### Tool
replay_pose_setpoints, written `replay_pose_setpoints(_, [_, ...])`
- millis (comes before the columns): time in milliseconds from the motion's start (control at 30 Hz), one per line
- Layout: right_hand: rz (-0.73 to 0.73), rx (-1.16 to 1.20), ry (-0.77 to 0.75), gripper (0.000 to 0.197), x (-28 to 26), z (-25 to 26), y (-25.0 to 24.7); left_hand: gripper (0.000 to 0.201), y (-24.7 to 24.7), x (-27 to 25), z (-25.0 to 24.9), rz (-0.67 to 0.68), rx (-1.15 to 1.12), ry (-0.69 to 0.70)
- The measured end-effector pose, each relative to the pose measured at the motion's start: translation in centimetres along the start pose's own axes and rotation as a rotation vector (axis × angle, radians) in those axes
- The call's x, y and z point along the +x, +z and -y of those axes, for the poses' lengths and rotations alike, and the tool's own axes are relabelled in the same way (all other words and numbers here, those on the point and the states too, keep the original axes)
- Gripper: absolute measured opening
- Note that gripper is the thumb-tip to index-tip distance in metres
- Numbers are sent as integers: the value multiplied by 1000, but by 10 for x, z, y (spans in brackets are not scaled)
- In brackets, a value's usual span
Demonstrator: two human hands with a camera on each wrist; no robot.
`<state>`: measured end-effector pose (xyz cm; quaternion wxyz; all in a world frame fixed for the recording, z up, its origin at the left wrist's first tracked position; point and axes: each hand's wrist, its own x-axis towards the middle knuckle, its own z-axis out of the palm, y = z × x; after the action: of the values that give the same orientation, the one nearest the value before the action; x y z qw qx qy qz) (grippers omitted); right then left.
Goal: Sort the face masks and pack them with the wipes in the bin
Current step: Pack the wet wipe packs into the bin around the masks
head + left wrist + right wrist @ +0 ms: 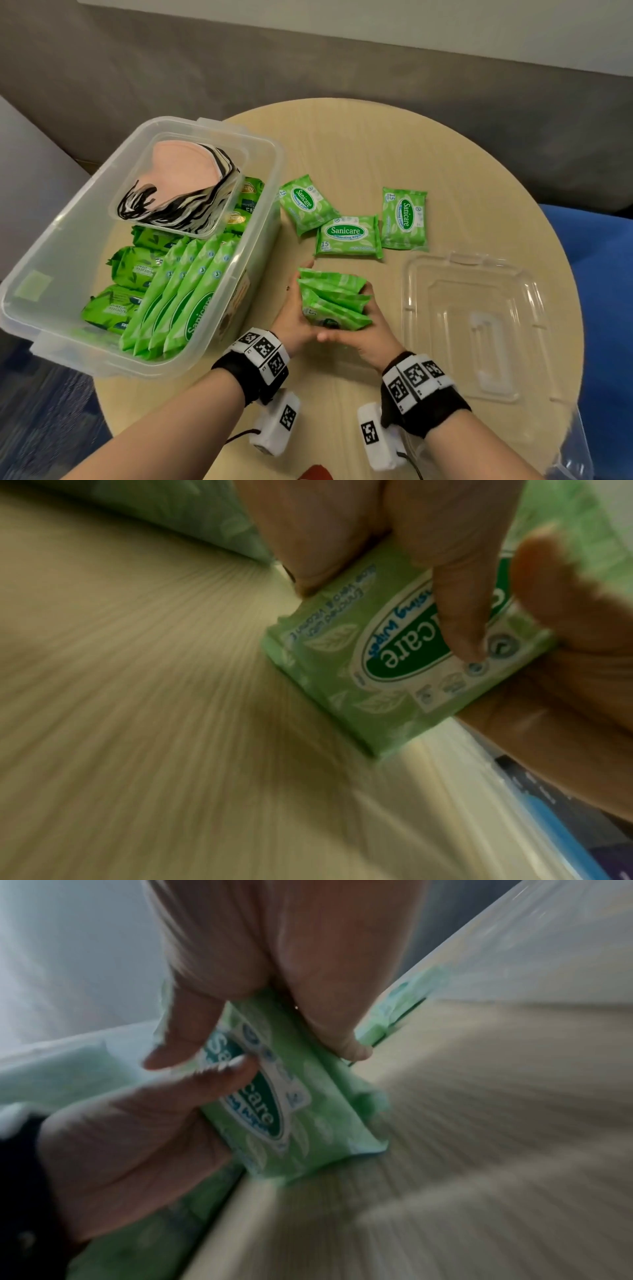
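Both hands press a stack of several green Sanicare wipes packs (334, 298) between them, standing on edge on the round table (359, 144). My left hand (291, 315) grips its left side and my right hand (371, 329) its right side. Both wrist views, though blurred, show fingers and a thumb curled over the front pack (394, 669) (301, 1123). To the left stands the clear bin (68, 219). It holds rows of green wipes packs (178, 301) and an inner clear tray (239, 161) with stacked face masks (181, 171), a pink one on top.
Three loose wipes packs (306, 204) (347, 236) (405, 217) lie flat beyond my hands. The bin's clear lid (479, 325) lies on the table's right side. A blue chair (599, 274) is past the right edge, with grey upholstery behind the table.
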<state>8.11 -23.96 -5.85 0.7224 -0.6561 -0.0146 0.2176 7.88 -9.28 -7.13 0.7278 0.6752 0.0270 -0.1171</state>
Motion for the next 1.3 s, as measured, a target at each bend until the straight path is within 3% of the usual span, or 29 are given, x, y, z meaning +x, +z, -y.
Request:
replay_pose_setpoints(100, [26,33,84,81,-7,-3,9,111,-1,-1,7,21,32,-12])
replay_pose_setpoints(200, [37,21,141,69,2,15,6,97,-5,3,17,-59,8,-63])
replay_pose_setpoints(267, [67,-91,143,77,14,34,-1,92,-5,6,19,-156,-38,-89])
replay_pose_setpoints(333, [65,-245,100,86,34,55,-10,100,-5,9,18,-217,-41,-103])
replay_pose_setpoints(400, [-31,-416,59,57,62,69,-22,109,-5,10,17,-242,-14,-115])
replay_pose_setpoints(467, [-43,-715,90,46,95,70,-36,107,-5,10,17,-255,-10,-131])
replay_pose_setpoints(600, [40,-1228,241,58,137,51,-51,97,-5,6,17,-260,-15,-161])
replay_pose_setpoints(833, [19,-1520,227,80,146,48,-41,103,-11,3,15,-310,-69,-212])
replay_pose_setpoints(1067, [-34,-1165,311,70,112,52,-22,67,-8,5,6,-340,-95,-203])
replay_pose_setpoints(1167, [-143,-1007,312,69,86,56,-27,68,-7,5,4,-360,-112,-216])
replay_pose_setpoints(1233, [-291,-915,255,56,67,60,-35,72,-5,6,2,-376,-138,-227])
replay_pose_setpoints(1300, [-412,-618,165,38,46,64,-45,69,-4,6,1,-378,-140,-226])
